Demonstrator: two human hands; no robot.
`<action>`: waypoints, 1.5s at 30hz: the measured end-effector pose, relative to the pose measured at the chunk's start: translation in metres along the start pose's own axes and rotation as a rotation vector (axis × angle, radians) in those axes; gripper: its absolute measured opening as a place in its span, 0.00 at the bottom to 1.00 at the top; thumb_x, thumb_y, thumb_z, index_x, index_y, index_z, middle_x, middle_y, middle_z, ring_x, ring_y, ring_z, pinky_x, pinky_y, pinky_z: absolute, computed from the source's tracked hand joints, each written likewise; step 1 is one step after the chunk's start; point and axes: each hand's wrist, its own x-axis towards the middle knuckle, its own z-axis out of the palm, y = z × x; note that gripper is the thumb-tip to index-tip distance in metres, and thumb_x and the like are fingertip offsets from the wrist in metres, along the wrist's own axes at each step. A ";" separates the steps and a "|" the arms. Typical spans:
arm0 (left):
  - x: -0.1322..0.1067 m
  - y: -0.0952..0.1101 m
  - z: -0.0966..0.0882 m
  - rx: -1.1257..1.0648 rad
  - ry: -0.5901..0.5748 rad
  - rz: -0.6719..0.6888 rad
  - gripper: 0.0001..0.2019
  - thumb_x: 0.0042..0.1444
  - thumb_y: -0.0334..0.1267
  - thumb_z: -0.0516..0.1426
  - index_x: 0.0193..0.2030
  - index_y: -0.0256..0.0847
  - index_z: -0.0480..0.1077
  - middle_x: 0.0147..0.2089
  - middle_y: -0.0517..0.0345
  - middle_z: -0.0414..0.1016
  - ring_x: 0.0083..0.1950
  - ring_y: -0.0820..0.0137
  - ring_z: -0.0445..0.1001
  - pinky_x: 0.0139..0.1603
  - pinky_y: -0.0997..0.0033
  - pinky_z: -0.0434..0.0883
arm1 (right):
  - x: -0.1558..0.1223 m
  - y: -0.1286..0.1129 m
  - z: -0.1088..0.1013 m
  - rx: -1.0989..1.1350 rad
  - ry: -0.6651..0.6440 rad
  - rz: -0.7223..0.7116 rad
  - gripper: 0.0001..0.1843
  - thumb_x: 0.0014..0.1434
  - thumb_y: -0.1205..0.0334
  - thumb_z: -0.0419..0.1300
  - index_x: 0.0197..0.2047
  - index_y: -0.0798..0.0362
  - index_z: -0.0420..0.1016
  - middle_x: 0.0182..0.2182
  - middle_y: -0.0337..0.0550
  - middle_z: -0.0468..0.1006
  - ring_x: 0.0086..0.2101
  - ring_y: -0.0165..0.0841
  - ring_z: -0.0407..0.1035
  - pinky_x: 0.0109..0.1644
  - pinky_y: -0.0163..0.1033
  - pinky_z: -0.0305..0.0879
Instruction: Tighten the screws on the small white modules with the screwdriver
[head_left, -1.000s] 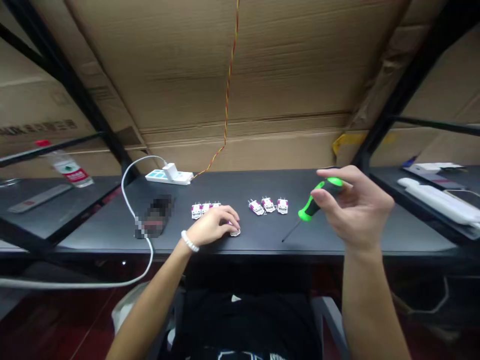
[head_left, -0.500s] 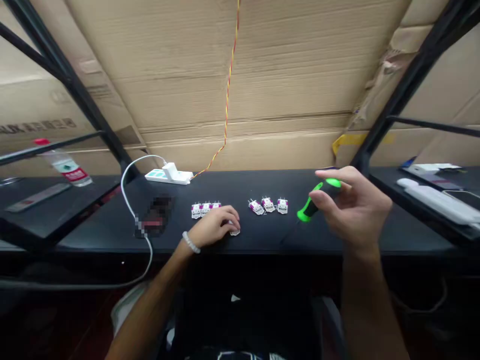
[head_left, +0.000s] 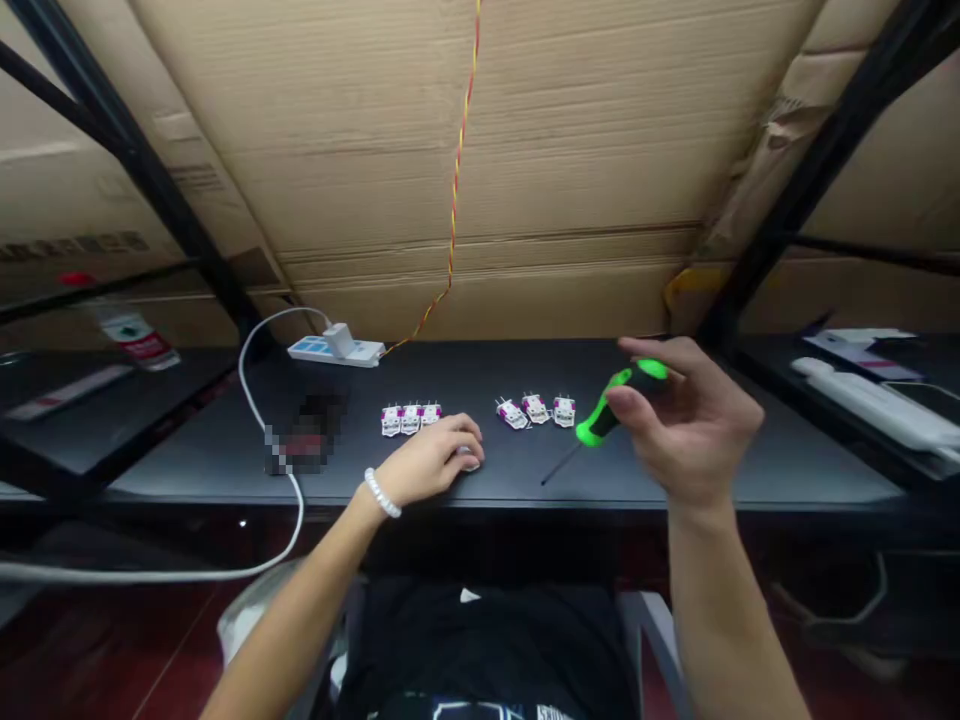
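Note:
My right hand [head_left: 690,420] is closed round the green-and-black handle of a screwdriver [head_left: 611,405], whose thin shaft slants down to the left above the black table [head_left: 750,470]. My left hand [head_left: 431,462] lies on the table with fingers curled over a small white-and-magenta part [head_left: 470,461], mostly hidden under them. Just behind that hand sits a row of three similar parts [head_left: 409,418]. Three more such parts [head_left: 536,410] lie between my hands, left of the screwdriver handle.
A white power strip [head_left: 334,350] with a charger and white cable [head_left: 255,400] sits at the table's back left, with a blurred dark object [head_left: 304,440] nearby. Cardboard walls the back. A bottle [head_left: 124,325] rests on the left shelf, white items [head_left: 862,395] on the right shelf.
My right hand and the screwdriver have drifted a little to the left, toward the three parts. My left hand stays over the small part.

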 end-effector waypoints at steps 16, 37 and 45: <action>-0.013 -0.002 0.026 -0.257 0.141 -0.098 0.04 0.65 0.32 0.65 0.39 0.42 0.82 0.60 0.48 0.80 0.60 0.58 0.80 0.68 0.57 0.73 | -0.021 0.002 0.041 0.126 -0.127 0.054 0.14 0.67 0.56 0.70 0.55 0.48 0.84 0.42 0.44 0.80 0.36 0.34 0.77 0.36 0.39 0.75; -0.012 -0.003 0.026 -0.308 0.165 -0.085 0.04 0.63 0.32 0.67 0.37 0.42 0.84 0.58 0.49 0.82 0.59 0.59 0.81 0.67 0.58 0.74 | -0.028 0.005 0.050 0.108 -0.157 0.027 0.15 0.67 0.58 0.70 0.56 0.47 0.84 0.44 0.46 0.80 0.39 0.35 0.76 0.38 0.39 0.78; -0.012 -0.004 0.028 -0.314 0.173 -0.088 0.04 0.63 0.32 0.67 0.37 0.42 0.84 0.58 0.49 0.83 0.59 0.59 0.81 0.66 0.59 0.74 | -0.029 0.003 0.048 0.083 -0.192 0.007 0.15 0.69 0.59 0.67 0.58 0.47 0.83 0.45 0.48 0.80 0.41 0.39 0.78 0.41 0.42 0.79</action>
